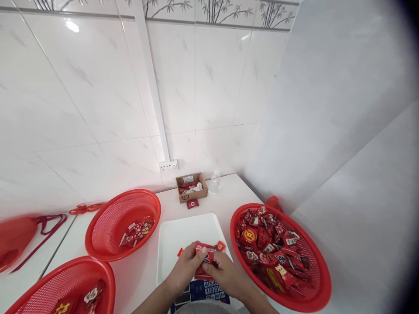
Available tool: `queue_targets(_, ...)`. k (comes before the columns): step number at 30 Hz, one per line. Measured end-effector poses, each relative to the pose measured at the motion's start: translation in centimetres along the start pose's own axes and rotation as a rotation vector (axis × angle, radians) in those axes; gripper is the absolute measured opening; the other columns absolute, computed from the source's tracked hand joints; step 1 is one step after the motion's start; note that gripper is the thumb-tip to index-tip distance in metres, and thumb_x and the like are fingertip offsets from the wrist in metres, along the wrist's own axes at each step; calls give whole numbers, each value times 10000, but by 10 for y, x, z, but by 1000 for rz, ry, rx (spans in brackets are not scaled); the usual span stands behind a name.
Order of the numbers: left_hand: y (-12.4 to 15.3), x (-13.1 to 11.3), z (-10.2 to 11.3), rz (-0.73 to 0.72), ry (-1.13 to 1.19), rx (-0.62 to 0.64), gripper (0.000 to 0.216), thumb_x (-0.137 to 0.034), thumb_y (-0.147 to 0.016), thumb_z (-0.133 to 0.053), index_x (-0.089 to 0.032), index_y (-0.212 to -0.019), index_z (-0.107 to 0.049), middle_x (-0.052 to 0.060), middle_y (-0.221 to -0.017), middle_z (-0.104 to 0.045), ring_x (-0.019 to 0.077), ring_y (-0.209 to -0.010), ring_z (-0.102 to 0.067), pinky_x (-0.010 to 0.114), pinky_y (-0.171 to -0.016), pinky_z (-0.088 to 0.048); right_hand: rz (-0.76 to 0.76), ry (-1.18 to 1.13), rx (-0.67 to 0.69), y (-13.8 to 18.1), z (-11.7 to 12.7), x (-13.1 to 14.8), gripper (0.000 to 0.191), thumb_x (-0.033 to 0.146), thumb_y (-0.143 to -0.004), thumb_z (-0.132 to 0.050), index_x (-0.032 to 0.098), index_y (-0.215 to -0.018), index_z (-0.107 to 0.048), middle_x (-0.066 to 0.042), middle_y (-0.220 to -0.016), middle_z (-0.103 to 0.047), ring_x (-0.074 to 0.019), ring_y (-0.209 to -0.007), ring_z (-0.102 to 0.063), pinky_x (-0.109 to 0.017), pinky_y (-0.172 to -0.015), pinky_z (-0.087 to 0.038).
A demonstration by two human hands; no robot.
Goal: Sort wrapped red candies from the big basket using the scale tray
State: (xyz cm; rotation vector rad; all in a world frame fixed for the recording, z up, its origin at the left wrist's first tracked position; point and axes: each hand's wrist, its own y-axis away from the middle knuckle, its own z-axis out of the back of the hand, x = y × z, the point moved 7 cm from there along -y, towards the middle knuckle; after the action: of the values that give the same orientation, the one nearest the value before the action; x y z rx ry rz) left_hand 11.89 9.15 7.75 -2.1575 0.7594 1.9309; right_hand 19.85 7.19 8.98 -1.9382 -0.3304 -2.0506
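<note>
Both hands are close together above the white tray (180, 231) of a weighing scale with a blue keypad (211, 288). Red snack packets (203, 249) are between them, at least one with black and white print; how many cannot be made out. My left hand (186, 267) is closed on the packets, thumb on top. From the other side my right hand (225, 271) also grips them, fingers curled. A small orange-red wrapped piece (221, 246) shows just beyond the right fingers. Parts of the tray and keypad are hidden behind my hands.
A red basket (324, 285) full of red snack packets stands at the right. Two more red baskets (156, 203) with a few packets are at the left. A cardboard box (194, 197), a loose red packet (193, 204) and a clear bottle (214, 183) stand near the wall.
</note>
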Motion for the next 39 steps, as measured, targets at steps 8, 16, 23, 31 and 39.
queue_targets(8, -9, -5, 9, -45, -228, -131, 364, -498, -754, -516, -175, -617, -420, -54, -552, -428, 100, -543, -391, 217, -528, -312, -40, -26, -84, 0, -1, -24, 429, 500, -756, -536, 151, -995, -609, -51, -827, -632, -212, -791, -560, -334, -731, -453)
queue_targets(16, -7, -1, 3, -7, -152, -15, 436, -541, -795, -424, -135, -796, -582, 28, -686, -605, 146, -639, -513, 255, -609, -392, -36, -106, -167, -5, 7, -14, 393, 504, -808, -464, 164, -955, -593, -59, -800, -631, -191, -729, -582, -318, -672, -460)
queue_targets(23, -5, 14, 3, 95, -133, 15, 506, -589, -770, -419, -117, -734, -598, 32, -578, -581, 114, -489, -438, 245, -513, -359, -131, -259, -125, -13, 1, -23, 489, 584, -812, -382, 135, -849, -571, 0, -517, -545, -137, -461, -522, -261, -490, -403)
queue_targets(31, -2, 16, 7, 94, -63, -68, 567, -622, -781, -347, -123, -706, -606, 34, -569, -576, 144, -540, -489, 270, -563, -387, -153, -237, -169, -20, -1, -27, 479, 598, -813, -356, 157, -728, -520, 19, -444, -526, -125, -400, -508, -235, -425, -337)
queue_targets(39, -7, 7, 7, 18, -133, -78, 464, -554, -793, -413, -126, -742, -583, 28, -596, -579, 134, -549, -484, 251, -545, -386, -162, -213, -197, -18, 3, -25, 433, 575, -810, -393, 166, -747, -519, 6, -536, -539, -131, -482, -514, -255, -484, -388)
